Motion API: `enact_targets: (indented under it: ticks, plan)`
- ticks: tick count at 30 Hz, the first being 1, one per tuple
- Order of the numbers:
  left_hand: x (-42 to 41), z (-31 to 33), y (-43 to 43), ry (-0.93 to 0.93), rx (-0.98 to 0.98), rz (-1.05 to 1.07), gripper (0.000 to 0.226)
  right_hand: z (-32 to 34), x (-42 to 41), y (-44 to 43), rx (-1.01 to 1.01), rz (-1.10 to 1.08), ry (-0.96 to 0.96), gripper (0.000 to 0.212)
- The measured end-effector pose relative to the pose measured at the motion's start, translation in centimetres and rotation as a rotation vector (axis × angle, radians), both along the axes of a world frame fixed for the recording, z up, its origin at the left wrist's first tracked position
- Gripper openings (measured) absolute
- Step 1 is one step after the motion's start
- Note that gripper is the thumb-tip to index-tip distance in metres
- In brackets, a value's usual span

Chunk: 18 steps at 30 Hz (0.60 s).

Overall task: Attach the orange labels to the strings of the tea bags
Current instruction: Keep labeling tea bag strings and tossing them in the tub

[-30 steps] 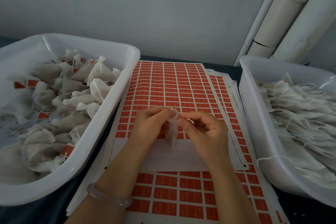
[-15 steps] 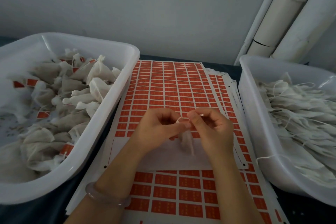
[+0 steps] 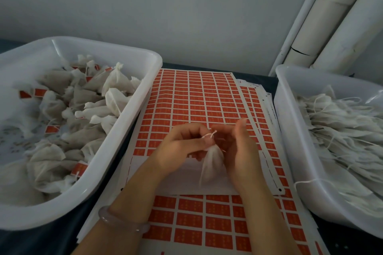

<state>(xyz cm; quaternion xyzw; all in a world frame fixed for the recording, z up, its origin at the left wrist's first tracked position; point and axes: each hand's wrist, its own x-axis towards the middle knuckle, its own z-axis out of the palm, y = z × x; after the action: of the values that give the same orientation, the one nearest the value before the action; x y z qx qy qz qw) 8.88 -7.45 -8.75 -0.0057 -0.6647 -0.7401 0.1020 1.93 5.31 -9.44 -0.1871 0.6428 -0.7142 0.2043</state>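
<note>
A white tea bag (image 3: 211, 161) hangs between my hands over a sheet of orange labels (image 3: 194, 101). My left hand (image 3: 182, 147) pinches the bag's gathered top, where a short loop of white string (image 3: 210, 135) sticks up. My right hand (image 3: 236, 147) is right beside it, palm turned to the left, fingers partly raised and blurred; its fingertips are close to the string, but I cannot see whether they hold it. A second label sheet (image 3: 199, 225) lies nearer to me.
A white tub (image 3: 132, 114) at the left holds several tea bags with orange labels on them. A white tub (image 3: 290, 130) at the right holds flat tea bags with loose strings. White pipes (image 3: 335, 16) run up the back right wall.
The tea bag has dropped lower and hangs below my left fingers. My right hand has opened up and its fingers have lifted. The string loop now sticks up between the hands.
</note>
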Motion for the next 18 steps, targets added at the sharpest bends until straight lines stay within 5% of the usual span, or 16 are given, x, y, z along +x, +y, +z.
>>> enact_targets:
  ticks: [4,14,18]
  plan:
    - [0.0,-0.1,0.0,0.011,-0.068,0.081,0.014,0.2,0.0,0.2,0.056,0.017,0.013,0.014]
    - [0.3,0.2,-0.1,0.039,-0.088,0.055,0.017,0.4,0.3,0.4,0.096,0.053,0.240,0.016]
    - [-0.1,0.1,0.9,0.070,-0.171,0.263,0.014,-0.1,0.9,-0.2,0.172,-0.020,0.409,0.008]
